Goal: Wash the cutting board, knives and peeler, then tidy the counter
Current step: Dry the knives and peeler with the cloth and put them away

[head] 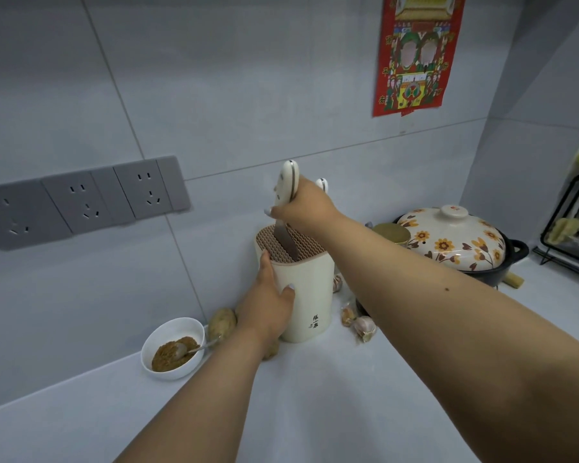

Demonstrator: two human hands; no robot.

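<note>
A cream knife holder (pixel 310 295) with a wavy slotted top stands on the white counter against the tiled wall. My left hand (pixel 268 304) grips its left side. My right hand (pixel 306 207) is closed around the white handle of a knife (pixel 286 185), held above the holder. The knife's blade tip is in the slots. A second white handle (pixel 322 184) shows just behind my right hand. Cutting board and peeler are out of view.
A white bowl (pixel 173 349) with brown paste and a spoon sits left of the holder, beside a potato (pixel 222 324). Garlic bulbs (pixel 361 325) lie to the right. A flowered clay pot (pixel 452 242) and a black rack (pixel 569 225) stand further right. Wall sockets (pixel 84 200) are on the left.
</note>
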